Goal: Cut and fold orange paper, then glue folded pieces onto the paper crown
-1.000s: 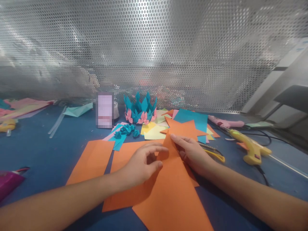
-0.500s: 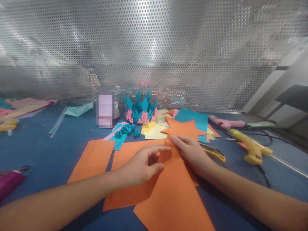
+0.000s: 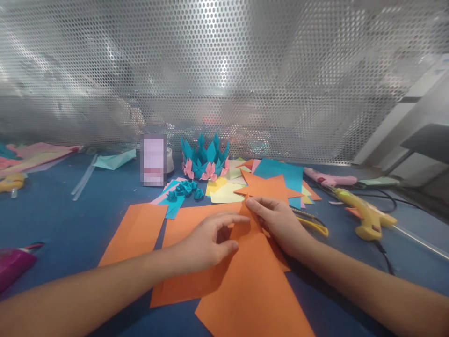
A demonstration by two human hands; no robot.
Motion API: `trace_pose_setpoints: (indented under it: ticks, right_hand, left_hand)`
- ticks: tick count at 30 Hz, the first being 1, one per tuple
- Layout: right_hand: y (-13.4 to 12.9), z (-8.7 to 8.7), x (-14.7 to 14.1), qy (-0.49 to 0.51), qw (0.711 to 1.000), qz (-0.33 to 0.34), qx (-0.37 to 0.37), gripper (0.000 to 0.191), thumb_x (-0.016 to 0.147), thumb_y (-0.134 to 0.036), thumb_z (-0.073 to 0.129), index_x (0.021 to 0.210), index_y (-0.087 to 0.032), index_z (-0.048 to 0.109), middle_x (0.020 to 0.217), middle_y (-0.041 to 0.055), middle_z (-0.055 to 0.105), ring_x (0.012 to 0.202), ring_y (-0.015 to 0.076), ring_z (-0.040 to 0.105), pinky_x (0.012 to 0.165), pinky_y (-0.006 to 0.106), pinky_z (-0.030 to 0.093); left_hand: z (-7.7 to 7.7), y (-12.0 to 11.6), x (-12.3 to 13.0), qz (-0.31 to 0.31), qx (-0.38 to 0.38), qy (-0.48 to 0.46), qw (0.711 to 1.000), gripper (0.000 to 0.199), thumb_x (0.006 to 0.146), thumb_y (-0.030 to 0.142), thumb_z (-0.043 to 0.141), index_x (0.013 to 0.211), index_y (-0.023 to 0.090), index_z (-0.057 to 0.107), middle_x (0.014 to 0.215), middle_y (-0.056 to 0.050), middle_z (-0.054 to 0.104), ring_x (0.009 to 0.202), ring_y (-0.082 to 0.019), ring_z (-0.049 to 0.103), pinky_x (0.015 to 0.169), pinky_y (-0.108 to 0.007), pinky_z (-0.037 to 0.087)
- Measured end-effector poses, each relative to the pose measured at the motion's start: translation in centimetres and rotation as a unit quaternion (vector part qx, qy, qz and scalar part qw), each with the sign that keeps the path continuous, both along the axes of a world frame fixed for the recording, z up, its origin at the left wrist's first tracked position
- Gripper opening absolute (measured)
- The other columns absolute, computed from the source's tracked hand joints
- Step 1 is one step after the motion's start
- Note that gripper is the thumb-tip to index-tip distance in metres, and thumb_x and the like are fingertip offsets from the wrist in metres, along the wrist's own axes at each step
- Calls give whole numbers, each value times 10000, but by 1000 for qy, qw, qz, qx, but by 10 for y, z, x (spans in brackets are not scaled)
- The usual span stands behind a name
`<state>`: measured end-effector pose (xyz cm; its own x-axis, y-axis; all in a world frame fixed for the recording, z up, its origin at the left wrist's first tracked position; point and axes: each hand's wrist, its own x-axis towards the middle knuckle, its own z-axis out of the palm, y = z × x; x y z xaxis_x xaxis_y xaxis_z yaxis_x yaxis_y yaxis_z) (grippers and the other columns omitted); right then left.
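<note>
Across a dark blue tabletop (image 3: 80, 224), front and centre, holding a long, tapering orange paper sheet (image 3: 263, 285) on a slant, partly over a wide, flat orange paper sheet (image 3: 175, 290). Pinching close to the narrow far tip with the right hand (image 3: 280, 222), thumb uppermost; curving the left hand (image 3: 206, 238) loosely over the near side of that tip, thumb and forefinger parted and seemingly gripping nothing. Not being able to tell whether touching the paper there or just hovering.

Probably risking a bent or crooked tip, from pinching so near the point with little support opposite. Perhaps also risking a skewed sheet, from leaving the wide near end unpinned, and dragging the lower sheet along, from overlapping the two. Possibly courting a snag, from working right beside a yellow-handled tool with a long dark edge (image 3: 310, 224).

Tucking most of the right fingers out of sight behind the paper. Losing the near end of the tapering sheet below the bottom edge of view. Seeing only part of a shiny magenta object (image 3: 16, 264) at the left edge. Finding an upright lilac rectangle (image 3: 153, 161) blurred into blocks, beyond reading.
</note>
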<state>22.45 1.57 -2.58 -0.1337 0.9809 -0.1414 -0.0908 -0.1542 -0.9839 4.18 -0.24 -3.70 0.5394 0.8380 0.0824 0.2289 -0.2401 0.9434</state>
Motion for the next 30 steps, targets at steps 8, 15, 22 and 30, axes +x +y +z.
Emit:
trace_pose_setpoints:
  ticks: [8, 15, 22, 30]
  right_hand:
    - [2, -5, 3, 79, 996, 30, -14, 305, 689, -455, 728, 749, -175, 622, 660, 2, 630, 574, 130, 577, 569, 262, 457]
    - [3, -1, 3, 122, 992, -11, -26, 243, 627, -349, 786, 751, -176, 669, 670, -25, 620, 572, 82, 552, 536, 191, 450]
    - [3, -1, 2, 145, 989, -22, -25, 179, 617, -293, 774, 710, -173, 679, 633, -34, 599, 558, 70, 534, 508, 173, 432]
    - [5, 1, 6, 133, 989, 47, -44, 197, 702, -359, 692, 793, -192, 641, 679, -21, 631, 625, 134, 597, 588, 253, 474]
  left_hand:
    - [6, 0, -2, -22, 27, 30, 999, 492, 750, 154, 561, 1229, 267, 560, 857, -15, 494, 604, -105, 399, 567, -245, 378]
    - [6, -1, -1, -40, 38, 60, 997, 547, 746, 101, 530, 1272, 250, 510, 1036, -42, 528, 609, -78, 399, 574, -235, 390]
    - [7, -1, 1, -42, 39, 77, 995, 546, 745, 80, 516, 1265, 243, 514, 1138, -56, 528, 618, -70, 419, 582, -236, 406]
    - [6, 0, 1, -36, 50, 79, 995, 555, 735, 72, 513, 1262, 244, 517, 1222, -65, 514, 651, -74, 437, 599, -231, 417]
